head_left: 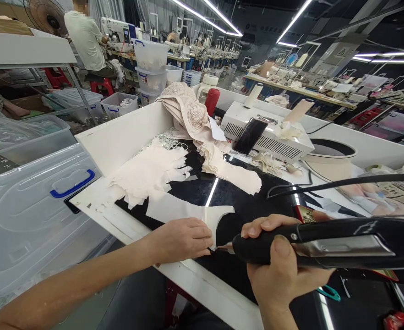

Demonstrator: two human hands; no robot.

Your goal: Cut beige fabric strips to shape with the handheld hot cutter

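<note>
My left hand (183,239) is over the near end of a white fabric piece (177,207), its fingers closed together on the edge. My right hand (277,261) is wrapped around a black handheld tool (346,243) with a metal lever and a cable. The tool's thin metal tip (225,248) points left and meets the fabric's near corner, right beside my left fingertips. Beyond lies a loose pile of cream fabric pieces (150,169), and to its right a neater stack of cream fabric pieces (232,172). My left thumb is hidden.
A white vented box (267,130) with a phone (250,136) leaning on it stands at the back. Near the right are teal scissors (329,292). A lidded plastic bin (37,201) flanks the table's left side. A person (87,41) sits at a sewing machine behind.
</note>
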